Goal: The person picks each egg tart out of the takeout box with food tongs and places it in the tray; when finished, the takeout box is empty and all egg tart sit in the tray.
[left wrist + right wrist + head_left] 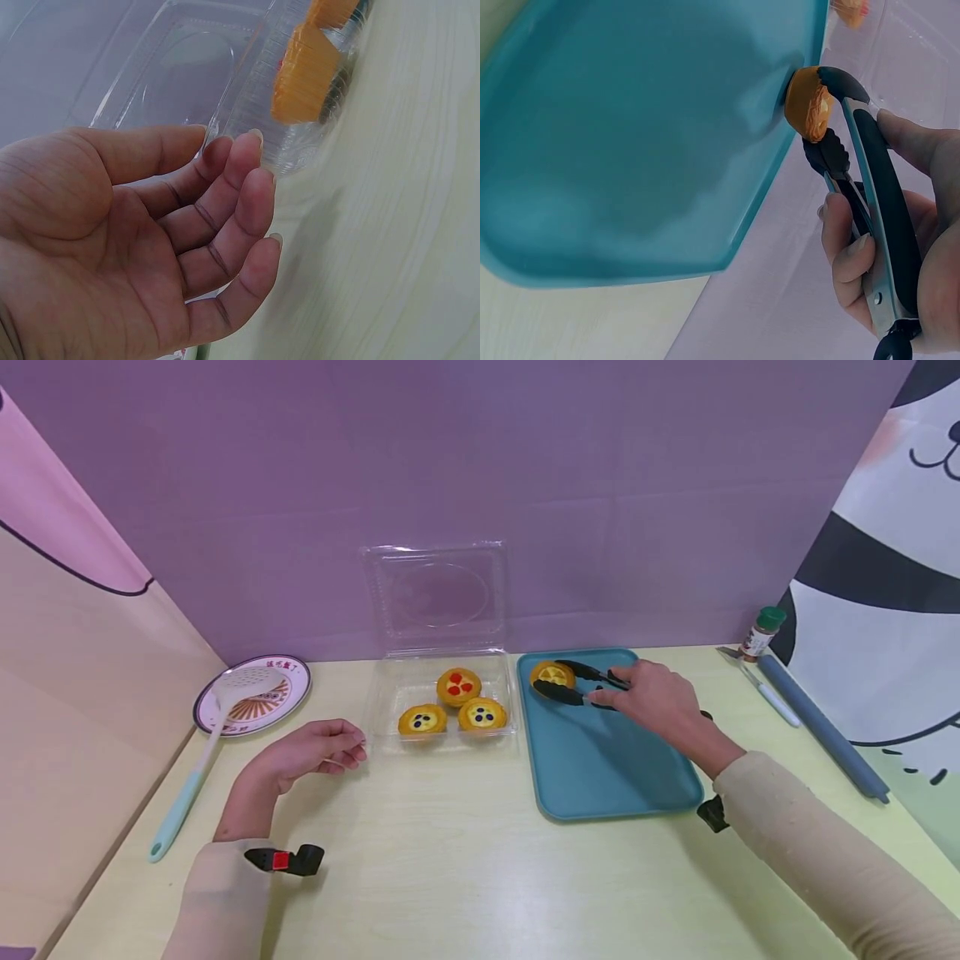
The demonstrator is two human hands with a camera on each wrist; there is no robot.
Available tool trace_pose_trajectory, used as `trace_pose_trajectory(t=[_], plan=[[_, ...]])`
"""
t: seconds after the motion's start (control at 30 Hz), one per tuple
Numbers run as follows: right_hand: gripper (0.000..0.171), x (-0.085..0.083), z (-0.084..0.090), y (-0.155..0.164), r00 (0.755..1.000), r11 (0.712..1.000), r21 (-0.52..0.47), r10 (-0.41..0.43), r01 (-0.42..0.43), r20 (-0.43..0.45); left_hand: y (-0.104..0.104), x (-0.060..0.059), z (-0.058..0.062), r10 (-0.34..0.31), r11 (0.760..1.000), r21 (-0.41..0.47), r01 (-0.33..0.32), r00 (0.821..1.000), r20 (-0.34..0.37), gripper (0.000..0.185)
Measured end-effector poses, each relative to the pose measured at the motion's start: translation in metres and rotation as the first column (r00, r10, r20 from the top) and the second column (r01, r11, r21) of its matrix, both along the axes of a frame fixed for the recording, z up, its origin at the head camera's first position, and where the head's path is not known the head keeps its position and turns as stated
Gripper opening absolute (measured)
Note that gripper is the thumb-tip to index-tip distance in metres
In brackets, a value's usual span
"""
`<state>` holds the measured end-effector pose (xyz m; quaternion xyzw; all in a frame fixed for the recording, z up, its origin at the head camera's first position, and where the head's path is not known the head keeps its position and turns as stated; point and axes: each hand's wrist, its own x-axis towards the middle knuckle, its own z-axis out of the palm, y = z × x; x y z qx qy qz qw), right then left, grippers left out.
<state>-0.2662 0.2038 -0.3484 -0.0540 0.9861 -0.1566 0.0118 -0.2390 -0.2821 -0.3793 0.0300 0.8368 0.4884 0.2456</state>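
My right hand [652,697] grips a pair of black tongs [885,202]. The tongs' tips stand on either side of an egg tart [553,675] at the far left corner of the blue tray [600,768]. A clear plastic box [386,693] with its lid [442,593] raised stands left of the tray. Inside it are a tart with red pieces [458,686] and two tarts [422,720] with dark blue dots. My left hand [135,240] holds nothing, its fingers loosely bent, fingertips close by the box's left side.
On the far left, a skimmer [217,735] with a pale green handle lies across a patterned plate [288,693]. To the right of the tray are a green-capped jar [761,633], a light-handled knife [772,700] and a long grey-blue bar [825,727]. A purple wall [637,527] closes the back.
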Motion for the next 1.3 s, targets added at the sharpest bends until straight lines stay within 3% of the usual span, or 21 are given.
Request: trace_pose_trajectory(t=[0.6, 0.87, 1.3], plan=[[0.073, 0.0003, 0.0003, -0.0026, 0.999, 1.000, -0.012, 0.010, -0.011, -0.036, -0.0015, -0.0015, -0.0012, -0.003, 1.000, 0.026, 0.003, 1.000, -0.005, 0.038], [0.075, 0.0000, 0.0010, -0.0007, 1.000, 1.000, -0.014, 0.022, -0.022, -0.009, -0.0014, -0.0003, -0.0009, -0.006, 1.000, 0.022, 0.006, 1.000, -0.004, 0.037], [0.084, 0.0003, -0.0009, 0.0021, 0.999, 0.999, 0.047, 0.028, -0.027, -0.018, -0.0015, 0.0004, -0.0009, -0.003, 1.000, 0.021, 0.003, 1.000, -0.004, 0.037]])
